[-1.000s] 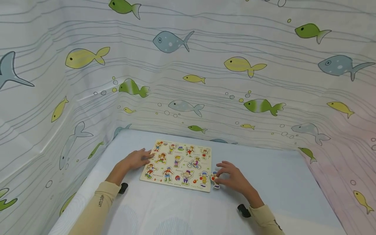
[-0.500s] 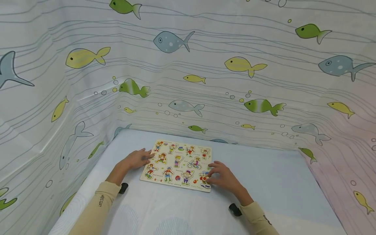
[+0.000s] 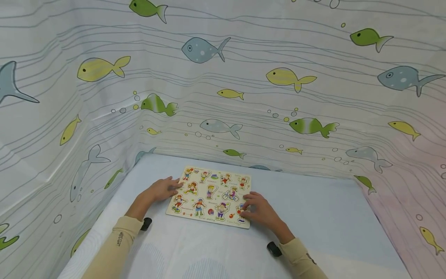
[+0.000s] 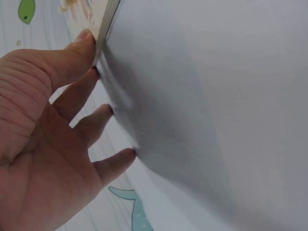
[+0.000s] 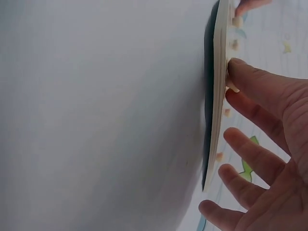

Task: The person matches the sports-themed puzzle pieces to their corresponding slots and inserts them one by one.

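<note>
Wooden peg puzzle board lies flat on the pale blue tabletop, a little left of centre in the lower half of the head view, its painted sports figures seated in their cut-outs. At the left of the frame the left hand rests against the board's left edge; the left wrist view shows its fingers straight and spread, the tips touching the board's side and the cloth, which looks like a brace to keep the board from sliding. Moving right, the small pegs on the pieces stand up from the board face in the right wrist view. At the board's lower right corner the right hand lies over the last piece; its fingertips press on a peg there while the other fingers are apart and loosely extended, apparently seating the piece. Behind everything hangs a fish-print curtain.
</note>
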The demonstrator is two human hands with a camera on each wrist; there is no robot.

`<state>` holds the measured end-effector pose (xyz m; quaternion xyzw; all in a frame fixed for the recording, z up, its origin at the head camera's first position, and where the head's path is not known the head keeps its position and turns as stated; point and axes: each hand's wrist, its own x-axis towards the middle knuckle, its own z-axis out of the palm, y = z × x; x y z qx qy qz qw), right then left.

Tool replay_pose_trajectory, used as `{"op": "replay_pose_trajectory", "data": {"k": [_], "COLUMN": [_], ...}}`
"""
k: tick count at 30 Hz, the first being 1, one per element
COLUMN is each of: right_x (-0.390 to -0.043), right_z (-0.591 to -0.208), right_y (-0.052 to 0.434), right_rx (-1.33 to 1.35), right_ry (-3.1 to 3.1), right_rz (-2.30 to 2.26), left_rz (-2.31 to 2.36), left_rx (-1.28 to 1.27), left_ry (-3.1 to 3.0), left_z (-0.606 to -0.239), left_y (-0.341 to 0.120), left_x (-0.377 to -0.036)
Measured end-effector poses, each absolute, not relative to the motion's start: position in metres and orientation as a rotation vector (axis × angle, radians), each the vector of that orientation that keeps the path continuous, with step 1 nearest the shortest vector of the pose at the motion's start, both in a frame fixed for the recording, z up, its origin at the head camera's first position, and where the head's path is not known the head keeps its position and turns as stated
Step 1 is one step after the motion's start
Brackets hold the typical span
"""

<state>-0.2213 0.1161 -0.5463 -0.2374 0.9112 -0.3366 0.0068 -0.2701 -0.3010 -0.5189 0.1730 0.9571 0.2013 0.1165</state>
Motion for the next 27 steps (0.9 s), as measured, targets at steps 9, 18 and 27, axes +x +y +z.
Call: {"op": "replay_pose_trajectory", "data": {"k": [9, 18, 27], "right_x": [-0.221, -0.218, -0.221], "right_z": [-0.546, -0.533, -0.516], "right_y": [0.115, 0.131, 0.165], "right_rx": [-0.711, -0.681, -0.642], "right_ry": [2.878, 2.921, 2.995], "right_rz": [-0.988, -1.007, -0.941], "left_rz": [0.588, 0.579, 0.559], "left_rx": [0.539, 0.548, 0.546], "left_ry": [2.811, 2.805, 2.81], "left_z": [-0.517, -0.517, -0.52], "left_y": [-0.301, -0.299, -0.304], "left_x": [-0.271, -0.269, -0.272]}}
